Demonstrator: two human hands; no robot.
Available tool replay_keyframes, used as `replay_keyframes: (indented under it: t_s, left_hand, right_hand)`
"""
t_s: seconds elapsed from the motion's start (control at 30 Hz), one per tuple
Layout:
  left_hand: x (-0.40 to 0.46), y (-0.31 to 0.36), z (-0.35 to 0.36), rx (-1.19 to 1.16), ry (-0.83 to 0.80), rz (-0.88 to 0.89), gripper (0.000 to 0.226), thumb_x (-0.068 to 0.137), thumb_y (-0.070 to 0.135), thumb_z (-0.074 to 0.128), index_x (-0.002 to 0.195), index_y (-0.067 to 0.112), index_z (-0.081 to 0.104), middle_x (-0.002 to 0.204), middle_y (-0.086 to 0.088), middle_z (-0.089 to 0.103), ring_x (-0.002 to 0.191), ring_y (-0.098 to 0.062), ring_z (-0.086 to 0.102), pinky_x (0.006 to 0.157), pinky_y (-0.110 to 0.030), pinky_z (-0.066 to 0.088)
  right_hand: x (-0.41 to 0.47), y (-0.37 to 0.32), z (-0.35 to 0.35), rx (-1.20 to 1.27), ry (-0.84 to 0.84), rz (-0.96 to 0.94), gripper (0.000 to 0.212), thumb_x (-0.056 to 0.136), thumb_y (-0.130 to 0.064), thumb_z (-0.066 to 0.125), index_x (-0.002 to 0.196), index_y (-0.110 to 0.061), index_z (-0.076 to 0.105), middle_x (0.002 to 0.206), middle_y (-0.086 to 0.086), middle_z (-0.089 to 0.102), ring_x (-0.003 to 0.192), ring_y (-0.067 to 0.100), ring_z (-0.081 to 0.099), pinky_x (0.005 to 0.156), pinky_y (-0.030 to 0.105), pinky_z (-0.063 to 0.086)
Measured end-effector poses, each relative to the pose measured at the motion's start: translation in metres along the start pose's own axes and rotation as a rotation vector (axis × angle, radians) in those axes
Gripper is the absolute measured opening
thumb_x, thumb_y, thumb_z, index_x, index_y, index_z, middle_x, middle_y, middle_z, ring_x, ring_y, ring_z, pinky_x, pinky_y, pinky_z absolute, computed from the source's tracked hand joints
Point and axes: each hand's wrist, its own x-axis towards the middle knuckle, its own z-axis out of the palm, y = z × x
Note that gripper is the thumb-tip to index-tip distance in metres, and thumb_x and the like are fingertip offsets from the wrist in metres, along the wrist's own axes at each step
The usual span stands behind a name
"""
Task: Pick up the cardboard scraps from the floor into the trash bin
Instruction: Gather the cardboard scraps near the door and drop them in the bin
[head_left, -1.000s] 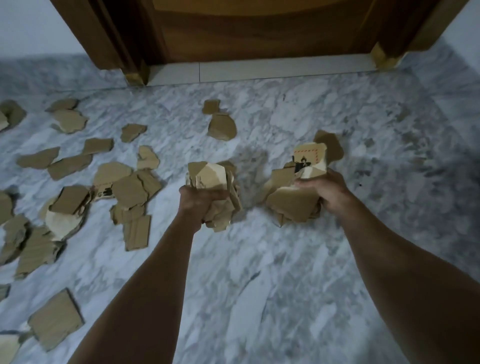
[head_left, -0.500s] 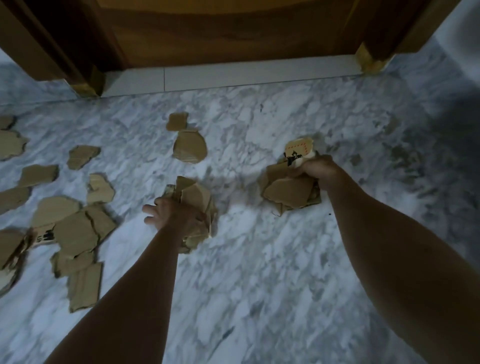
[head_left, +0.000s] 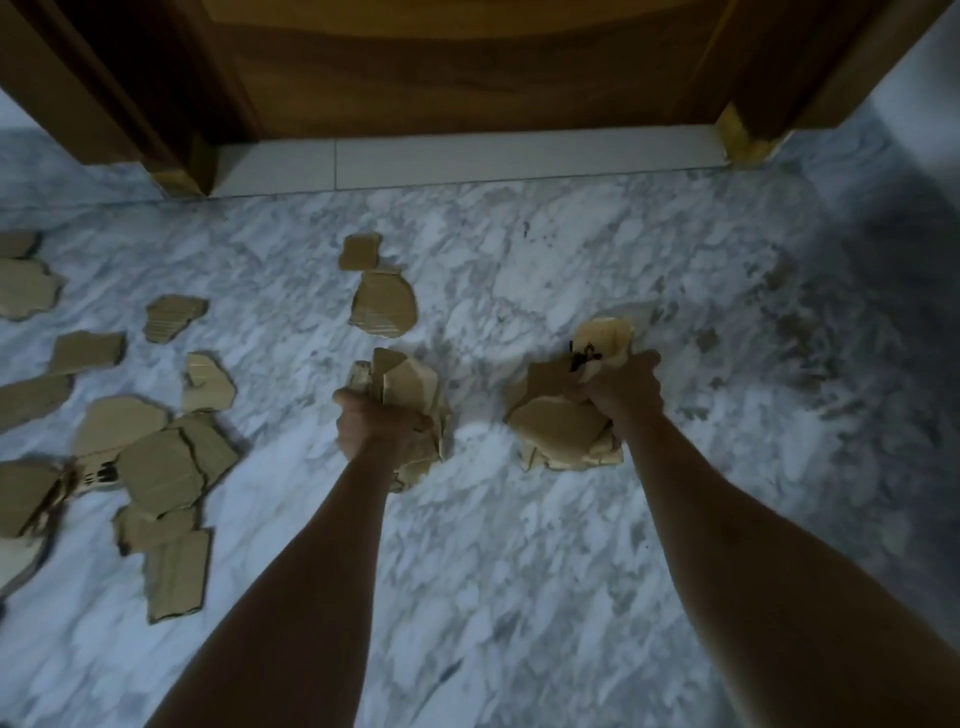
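My left hand (head_left: 382, 423) is clenched around a bundle of brown cardboard scraps (head_left: 410, 387), held above the marble floor. My right hand (head_left: 621, 387) grips a second bundle of scraps (head_left: 558, 431), one piece with black print on it. Two loose scraps (head_left: 383, 304) lie on the floor just beyond my left hand. Several more scraps (head_left: 161, 467) are spread over the floor at the left. No trash bin is in view.
A dark wooden door and frame (head_left: 467, 67) stand at the far side, with a pale threshold strip (head_left: 457, 158) below. The grey-white marble floor (head_left: 519, 571) stretches under my arms. A dark shadow covers the floor at the right.
The view has shifted, so the floor scraps sit further left and lower in the frame. My left hand has tightened on its bundle. Both hands still hold their scraps.
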Motion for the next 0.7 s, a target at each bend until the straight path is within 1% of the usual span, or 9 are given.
replay_keyframes:
  t_s: [0.13,0.2,0.3,0.37,0.43,0.5,0.6,0.63,0.7]
  left_hand:
    - [0.006,-0.008,-0.008,-0.08,-0.081,-0.025,0.089,0.046,0.031,0.096,0.12,0.01,0.051,0.112,-0.012,0.069,0.105,-0.034,0.066,0.084,-0.046,0.059]
    - [0.01,-0.011,-0.009,-0.085,-0.115,-0.018,0.083,0.041,0.036,0.093,0.113,0.014,0.06,0.102,-0.007,0.073,0.097,-0.03,0.069,0.079,-0.038,0.059]
    - [0.011,-0.01,-0.01,-0.1,-0.142,-0.013,0.076,0.043,0.037,0.091,0.11,0.017,0.061,0.098,-0.003,0.073,0.092,-0.027,0.069,0.069,-0.03,0.054]
    - [0.006,-0.009,-0.018,-0.19,-0.161,-0.023,0.07,0.048,0.033,0.093,0.11,0.017,0.063,0.099,-0.003,0.072,0.093,-0.027,0.068,0.074,-0.034,0.056]
    - [0.008,-0.009,-0.029,-0.339,-0.199,-0.062,0.069,0.046,0.028,0.093,0.109,0.011,0.069,0.098,-0.007,0.074,0.091,-0.031,0.07,0.08,-0.045,0.06]
    - [0.019,-0.011,-0.044,-0.526,-0.242,-0.128,0.071,0.044,0.023,0.093,0.107,-0.002,0.072,0.092,-0.016,0.076,0.083,-0.036,0.073,0.073,-0.048,0.061]
    - [0.035,0.007,-0.087,-0.558,-0.227,-0.118,0.053,0.049,0.019,0.094,0.089,-0.009,0.072,0.072,-0.017,0.074,0.06,-0.031,0.07,0.058,-0.039,0.056]
    - [0.041,0.014,-0.105,-0.485,-0.17,-0.073,0.043,0.051,0.02,0.094,0.081,-0.003,0.072,0.068,-0.013,0.074,0.059,-0.029,0.07,0.06,-0.041,0.058]
    - [0.043,0.025,-0.145,-0.342,-0.039,-0.03,0.042,0.051,0.021,0.094,0.08,0.01,0.066,0.08,-0.01,0.073,0.076,-0.028,0.071,0.075,-0.045,0.059]
  right_hand:
    - [-0.027,0.005,0.009,-0.002,0.03,-0.002,0.091,0.067,-0.022,0.091,0.137,-0.008,0.035,0.129,0.019,0.057,0.118,0.04,0.056,0.094,0.045,0.049]
    - [-0.035,-0.005,0.008,-0.013,-0.034,-0.048,0.091,0.059,-0.025,0.095,0.133,-0.007,0.046,0.126,0.014,0.061,0.115,0.037,0.059,0.094,0.046,0.052]
    - [-0.038,-0.029,0.004,0.202,-0.17,-0.09,0.074,0.047,-0.021,0.098,0.114,-0.011,0.068,0.112,0.012,0.071,0.101,0.032,0.068,0.086,0.046,0.058]
    - [-0.043,-0.061,0.0,0.319,-0.268,-0.111,0.062,0.052,-0.02,0.098,0.107,-0.011,0.071,0.106,0.008,0.074,0.095,0.025,0.069,0.08,0.04,0.058]
    - [-0.048,-0.098,0.001,0.351,-0.331,-0.164,0.054,0.06,-0.021,0.095,0.106,-0.01,0.07,0.097,0.004,0.073,0.085,0.018,0.067,0.066,0.028,0.053]
    - [-0.051,-0.133,0.018,0.354,-0.396,-0.184,0.046,0.065,-0.015,0.092,0.104,-0.009,0.069,0.09,0.003,0.072,0.076,0.015,0.065,0.059,0.025,0.049]
    - [-0.048,-0.18,0.053,0.256,-0.492,-0.231,0.052,0.056,-0.012,0.096,0.101,-0.005,0.07,0.099,0.011,0.075,0.086,0.026,0.071,0.071,0.033,0.055]
    - [-0.048,-0.193,0.063,0.218,-0.518,-0.263,0.053,0.054,-0.011,0.096,0.099,-0.007,0.069,0.1,0.01,0.074,0.089,0.025,0.07,0.076,0.036,0.056]
    - [-0.048,-0.211,0.082,0.11,-0.576,-0.291,0.054,0.054,-0.012,0.097,0.099,-0.01,0.067,0.099,0.007,0.073,0.092,0.023,0.069,0.081,0.038,0.058]
